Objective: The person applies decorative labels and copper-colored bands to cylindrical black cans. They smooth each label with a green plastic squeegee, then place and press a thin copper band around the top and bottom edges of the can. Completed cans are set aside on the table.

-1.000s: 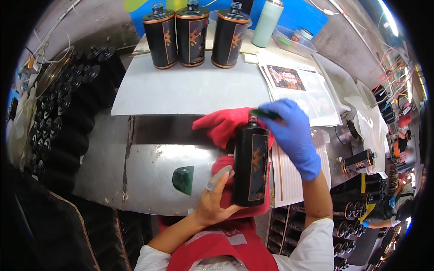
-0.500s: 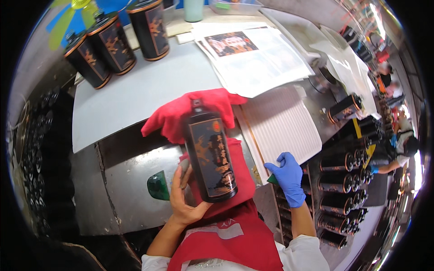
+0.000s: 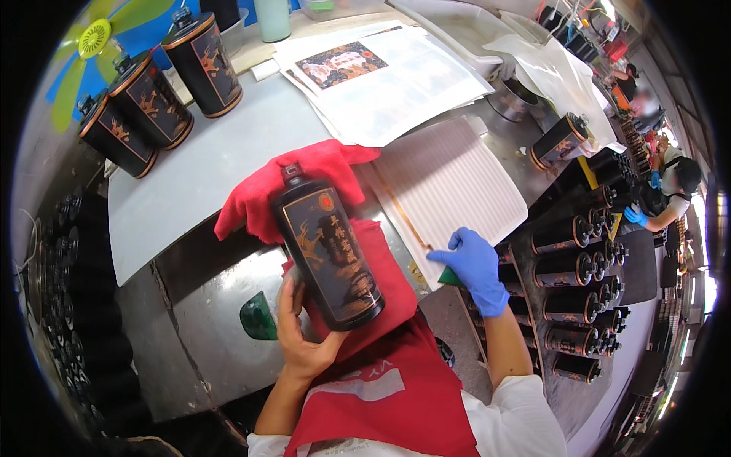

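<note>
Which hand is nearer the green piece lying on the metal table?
Left. The left hand, supporting the black bottle, is just right of the green piece; the gloved right hand is farther right, beyond the bottle.

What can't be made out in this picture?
All in the head view:
Back of the black bottle: facing away.
Part of the left hand: behind the bottle.
Part of the green piece: covered by the gloved right hand.
Top of the pale flask: cut off by the upper edge.

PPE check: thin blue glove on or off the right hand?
On: the thin blue glove covers the right hand from fingers to wrist; bare forearm shows beyond.
</note>
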Motion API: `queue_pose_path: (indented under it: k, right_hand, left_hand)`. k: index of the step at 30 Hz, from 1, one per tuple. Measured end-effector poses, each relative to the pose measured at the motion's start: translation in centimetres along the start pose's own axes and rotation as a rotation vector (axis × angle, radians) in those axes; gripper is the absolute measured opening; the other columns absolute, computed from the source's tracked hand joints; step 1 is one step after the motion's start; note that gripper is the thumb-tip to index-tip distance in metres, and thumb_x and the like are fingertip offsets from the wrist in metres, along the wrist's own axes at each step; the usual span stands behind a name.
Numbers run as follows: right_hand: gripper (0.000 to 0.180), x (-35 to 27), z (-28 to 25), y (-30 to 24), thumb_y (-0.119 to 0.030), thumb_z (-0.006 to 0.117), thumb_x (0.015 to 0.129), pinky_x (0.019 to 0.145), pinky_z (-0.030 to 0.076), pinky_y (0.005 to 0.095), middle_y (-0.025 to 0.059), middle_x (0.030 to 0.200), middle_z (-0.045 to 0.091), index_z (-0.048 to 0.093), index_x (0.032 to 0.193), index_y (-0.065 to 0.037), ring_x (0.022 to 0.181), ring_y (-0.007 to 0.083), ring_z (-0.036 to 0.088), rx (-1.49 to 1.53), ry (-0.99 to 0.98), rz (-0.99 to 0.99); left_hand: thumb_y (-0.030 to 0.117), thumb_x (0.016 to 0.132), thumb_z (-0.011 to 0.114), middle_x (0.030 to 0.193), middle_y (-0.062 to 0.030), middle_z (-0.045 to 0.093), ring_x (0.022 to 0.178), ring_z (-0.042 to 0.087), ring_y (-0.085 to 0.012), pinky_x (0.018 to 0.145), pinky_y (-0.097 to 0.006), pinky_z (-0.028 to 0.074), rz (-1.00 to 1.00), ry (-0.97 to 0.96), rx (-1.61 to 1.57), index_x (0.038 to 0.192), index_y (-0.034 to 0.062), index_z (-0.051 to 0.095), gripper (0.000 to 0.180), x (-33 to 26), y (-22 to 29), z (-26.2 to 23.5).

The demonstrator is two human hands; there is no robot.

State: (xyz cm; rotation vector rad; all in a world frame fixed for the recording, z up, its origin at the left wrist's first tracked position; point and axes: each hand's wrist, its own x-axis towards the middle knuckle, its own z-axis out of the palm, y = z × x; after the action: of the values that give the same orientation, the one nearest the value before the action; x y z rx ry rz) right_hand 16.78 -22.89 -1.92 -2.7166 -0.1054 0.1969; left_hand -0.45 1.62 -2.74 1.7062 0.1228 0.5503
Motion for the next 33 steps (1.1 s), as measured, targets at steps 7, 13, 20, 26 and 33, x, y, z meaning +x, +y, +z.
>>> queue_pose_path:
  k: [7,13,20,26,33]
  right_hand:
    - [0.046,2.6,-1.5,0.0,-0.038,0.079,0.064,0.075,0.048,0.0326,0.0097,0.082,0.063,0.066,0.093,-0.005,0.081,0.0247,0.062,0.231,-0.206,-0.132]
    - [0.037,3.1,-0.5,-2.3,-0.032,0.077,0.068,0.075,0.049,0.0326,0.0074,0.086,0.064,0.067,0.091,-0.004,0.082,0.0226,0.062,0.03,-0.228,-0.198]
    - [0.019,4.8,-2.0,-3.1,-0.012,0.075,0.072,0.056,0.043,0.0221,0.0033,0.067,0.062,0.067,0.079,0.004,0.058,0.0075,0.054,0.702,-0.599,0.061]
    - [0.024,4.7,-7.3,-6.3,-0.012,0.074,0.073,0.061,0.044,0.0211,0.0033,0.073,0.065,0.069,0.09,0.005,0.064,0.0071,0.056,0.601,-0.567,0.022]
    - [0.02,2.9,-14.9,-12.3,-0.008,0.075,0.072,0.056,0.043,0.0211,0.0042,0.066,0.06,0.071,0.091,-0.003,0.06,0.004,0.05,0.199,-0.56,-0.386]
  left_hand:
    - [0.002,0.063,0.078,0.138,-0.0191,0.038,0.124,0.044,-0.0291,0.104,-0.038,0.034,0.041,0.002,0.029,0.141,-0.0038,0.018,0.098,0.2,-0.5,-0.4]
    - [0.004,0.064,0.079,0.138,-0.0206,0.038,0.123,0.045,-0.0287,0.103,-0.038,0.036,0.07,-0.005,0.038,0.141,-0.0046,0.019,0.098,0.5,-1.0,-0.5]
    - [0.007,0.065,0.081,0.136,-0.0208,0.04,0.121,0.047,-0.0283,0.102,-0.036,0.037,0.046,-0.018,0.076,0.142,-0.0054,0.016,0.101,1.9,1.1,-0.3]
    - [0.008,0.066,0.077,0.119,-0.0273,0.054,0.105,0.058,-0.0395,0.09,-0.038,0.047,0.096,0.068,0.344,0.132,-0.0099,0.037,0.079,1.2,1.1,-0.3]
    - [0.024,0.067,0.081,0.118,-0.0274,0.055,0.108,0.056,-0.0388,0.094,-0.043,0.043,0.283,0.086,0.346,0.119,-0.0053,0.053,0.066,0.9,2.7,-1.9]
